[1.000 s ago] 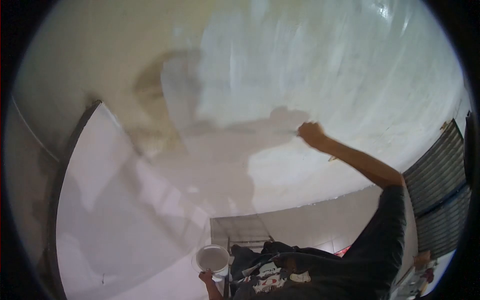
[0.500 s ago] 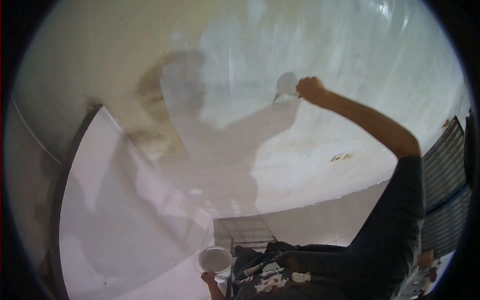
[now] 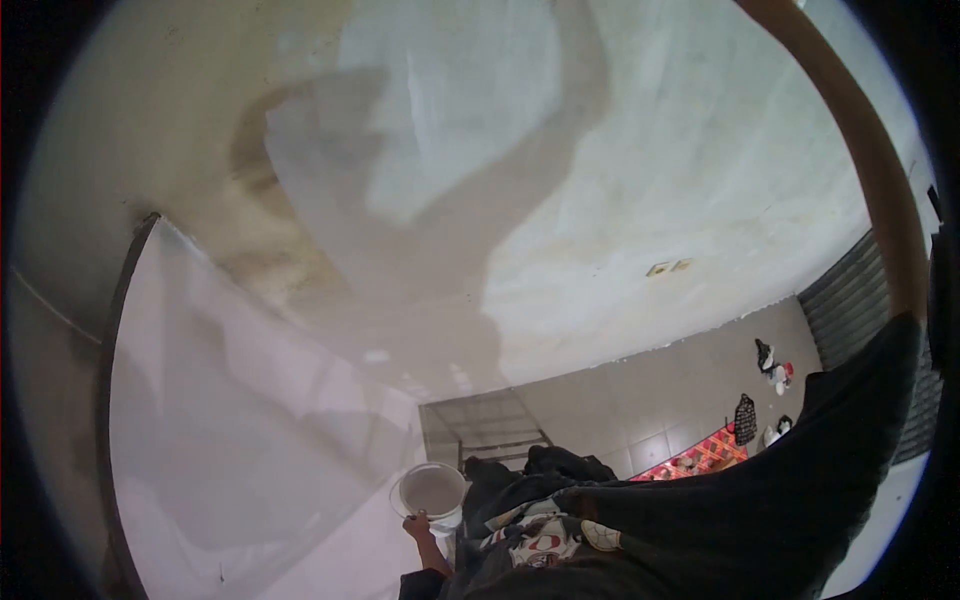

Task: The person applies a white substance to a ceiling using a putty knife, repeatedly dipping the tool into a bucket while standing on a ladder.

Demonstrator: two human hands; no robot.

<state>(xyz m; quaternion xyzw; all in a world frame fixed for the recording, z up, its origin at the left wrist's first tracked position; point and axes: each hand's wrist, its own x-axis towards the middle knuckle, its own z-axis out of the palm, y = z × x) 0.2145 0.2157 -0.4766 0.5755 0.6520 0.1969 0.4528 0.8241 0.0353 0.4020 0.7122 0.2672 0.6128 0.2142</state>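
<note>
My left hand is closed on the near rim of a white bucket, low in the view beside my body. Inside the bucket is a smooth pale greyish surface. My right forearm stretches up along the right side and leaves the view at the top edge, so the hand and anything in it are out of sight. In front of me stands a wall, whitish over the middle and right and yellowish with brown stains on the left. My arm's shadow falls across it.
A pale pink-white panel or side wall with a dark edge rises at left. Below is a metal ladder or frame. Wall sockets sit low. On the tiled floor lie a red patterned mat and small items; a corrugated shutter stands at right.
My right hand has gone up from the wall's middle and out of the view at the top. The view has shifted, showing more floor at right. My left hand stays on the bucket.
</note>
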